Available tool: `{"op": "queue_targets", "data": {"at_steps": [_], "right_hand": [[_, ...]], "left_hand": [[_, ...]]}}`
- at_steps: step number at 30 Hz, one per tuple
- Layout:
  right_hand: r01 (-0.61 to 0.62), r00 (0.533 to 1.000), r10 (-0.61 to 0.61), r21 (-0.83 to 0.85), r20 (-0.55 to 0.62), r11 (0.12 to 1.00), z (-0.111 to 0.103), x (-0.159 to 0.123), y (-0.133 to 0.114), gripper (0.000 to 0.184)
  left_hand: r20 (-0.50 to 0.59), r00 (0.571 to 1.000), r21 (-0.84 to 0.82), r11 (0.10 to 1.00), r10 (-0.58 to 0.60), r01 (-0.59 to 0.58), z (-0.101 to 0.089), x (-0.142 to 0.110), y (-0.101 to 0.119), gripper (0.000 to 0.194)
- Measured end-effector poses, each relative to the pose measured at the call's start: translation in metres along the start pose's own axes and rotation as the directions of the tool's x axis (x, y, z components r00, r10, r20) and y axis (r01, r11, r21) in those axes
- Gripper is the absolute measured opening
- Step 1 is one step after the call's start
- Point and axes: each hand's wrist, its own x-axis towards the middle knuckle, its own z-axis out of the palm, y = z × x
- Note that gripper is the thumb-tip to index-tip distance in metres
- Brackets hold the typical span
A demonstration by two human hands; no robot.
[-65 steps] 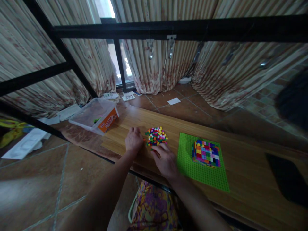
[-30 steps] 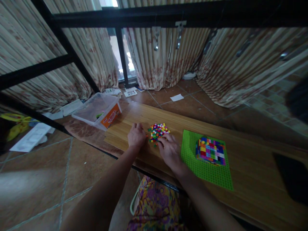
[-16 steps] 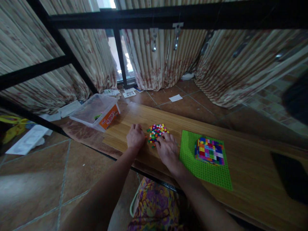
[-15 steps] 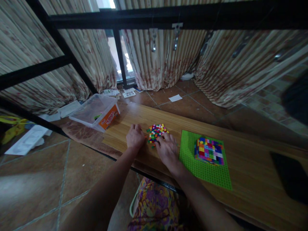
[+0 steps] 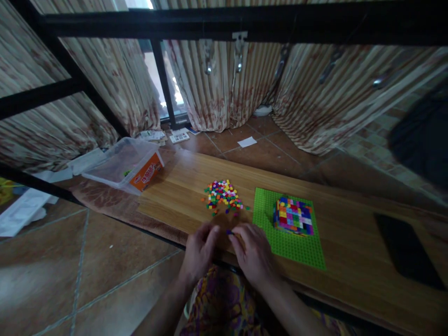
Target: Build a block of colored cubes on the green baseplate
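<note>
My right hand pinches a small dark purple building brick between thumb and fingertips, close to the bench's front edge. Just left of it is my left hand, its fingers curled in and its thumb against them; whatever may be in it is hidden. Beyond both hands lies a loose pile of small coloured bricks on the wooden bench top. To the right, a green baseplate bears a block built of many-coloured bricks. Neither hand touches the baseplate's built block.
A clear plastic box with an orange label stands at the bench's left end, with a little green inside. A dark flat panel lies at the right. Black metal bars cross above, before striped curtains.
Both hands have drawn back from the pile toward the front edge, uncovering the bricks. A dark purple brick now shows in my right fingertips. The view has shifted slightly right.
</note>
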Motion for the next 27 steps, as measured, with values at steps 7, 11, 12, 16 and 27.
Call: {"op": "queue_targets", "data": {"at_steps": [7, 11, 12, 16, 27], "right_hand": [[-0.009, 0.981, -0.034, 0.222, 0.191, 0.975, -0.008, -0.015, -0.015, 0.013], [-0.014, 0.956, -0.092, 0.356, 0.279, 0.934, -0.019, -0.011, -0.015, 0.014], [-0.004, 0.957, -0.099, 0.358, 0.271, 0.934, -0.020, -0.009, -0.013, 0.014], [-0.024, 0.999, 0.015, 0.224, 0.041, 0.974, -0.013, 0.009, 0.009, 0.012], [-0.116, 0.971, 0.091, -0.101, -0.220, 0.988, 0.039, 0.050, 0.042, 0.013]], "left_hand": [[0.319, 0.943, -0.278, 0.941, -0.100, 0.194, 0.009, -0.027, 0.006, 0.044], [0.428, 0.885, -0.312, 0.888, -0.185, 0.337, 0.001, -0.027, 0.009, 0.050], [0.428, 0.883, -0.307, 0.889, -0.191, 0.341, 0.000, -0.027, 0.009, 0.050], [0.189, 0.975, -0.201, 0.967, -0.118, 0.156, -0.009, -0.013, 0.004, 0.044], [-0.219, 0.922, 0.394, 0.894, 0.319, -0.216, -0.008, 0.119, -0.007, 0.034]]}}
